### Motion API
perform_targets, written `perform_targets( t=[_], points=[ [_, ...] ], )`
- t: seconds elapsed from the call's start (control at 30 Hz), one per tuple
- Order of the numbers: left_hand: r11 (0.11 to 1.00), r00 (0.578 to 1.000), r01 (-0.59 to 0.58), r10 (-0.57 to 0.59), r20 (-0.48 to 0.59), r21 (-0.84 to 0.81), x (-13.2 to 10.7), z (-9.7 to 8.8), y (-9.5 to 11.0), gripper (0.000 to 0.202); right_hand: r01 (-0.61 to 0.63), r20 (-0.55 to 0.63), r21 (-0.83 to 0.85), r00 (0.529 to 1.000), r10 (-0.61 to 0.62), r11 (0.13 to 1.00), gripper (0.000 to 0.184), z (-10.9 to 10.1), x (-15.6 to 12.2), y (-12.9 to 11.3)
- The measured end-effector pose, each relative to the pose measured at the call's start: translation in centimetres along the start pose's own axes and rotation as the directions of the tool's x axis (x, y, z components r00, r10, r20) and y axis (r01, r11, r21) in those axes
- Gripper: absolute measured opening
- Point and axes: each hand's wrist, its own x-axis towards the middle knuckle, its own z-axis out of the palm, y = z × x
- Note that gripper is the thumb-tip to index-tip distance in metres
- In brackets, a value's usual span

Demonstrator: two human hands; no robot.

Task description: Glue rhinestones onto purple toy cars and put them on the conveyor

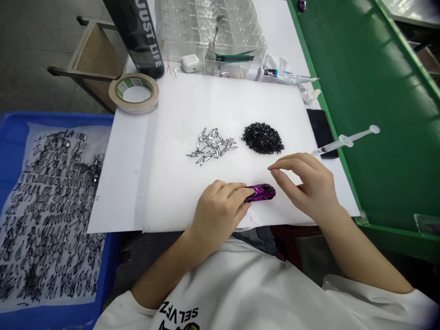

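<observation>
My left hand (220, 211) is closed around the rear of a shiny purple toy car (261, 192) that lies on the white foam sheet (178, 183) near its front edge. My right hand (307, 183) hovers just right of the car with its fingers stretched out and slightly curled. It holds nothing. A syringe (343, 140) lies a little beyond that hand, at the sheet's right edge. Farther back on the sheet sit a pile of small silver pointed pieces (211, 145) and a heap of small black pieces (263, 138).
A blue bin (10, 137) at left holds a sheet with several dark small parts. At the back stand a tape roll (134, 93), a black cylinder (139, 34), a clear plastic organiser (209, 27), an earbud case (190, 63) and a glue tube (285, 76). A green surface (378, 91) borders the right.
</observation>
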Motion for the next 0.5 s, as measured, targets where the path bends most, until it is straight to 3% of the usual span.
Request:
perform_targets(
  t=[0.07, 0.17, 0.27, 0.33, 0.4, 0.5],
  points=[
    [1.0, 1.0, 0.003, -0.003, 0.01, 0.019, -0.3, -0.2, 0.3, 0.023, 0.039, 0.064, -0.02, 0.997, -0.038, 0.999, 0.007, 0.4, 1.4, 0.1],
    [1.0, 0.995, 0.005, -0.008, -0.096, -0.03, -1.3, -0.5, 1.1, 0.025, 0.07, 0.164, -0.089, 0.985, -0.055, 0.994, 0.014, 1.9, 3.6, 0.2],
    [0.956, 0.966, -0.142, 0.077, -0.247, -0.256, -3.7, -0.5, 1.7, 0.015, 0.111, 0.304, -0.244, 0.952, -0.032, 0.964, 0.021, 3.7, 5.6, 0.5],
    [0.901, 0.962, -0.22, 0.138, -0.236, -0.373, -5.9, 0.0, 1.5, 0.009, 0.171, 0.394, -0.324, 0.919, -0.032, 0.93, 0.025, 4.6, 6.6, 0.7],
    [0.906, 0.99, -0.127, 0.094, -0.102, -0.404, -8.1, 0.9, 0.8, 0.012, 0.238, 0.453, -0.362, 0.89, -0.054, 0.901, 0.028, 5.2, 7.2, 0.9],
    [0.933, 0.986, 0.157, -0.167, -0.003, -0.324, -10.3, 2.5, -0.5, 0.013, 0.327, 0.483, -0.38, 0.868, -0.116, 0.865, 0.03, 5.4, 7.7, 1.2]
  ],
)
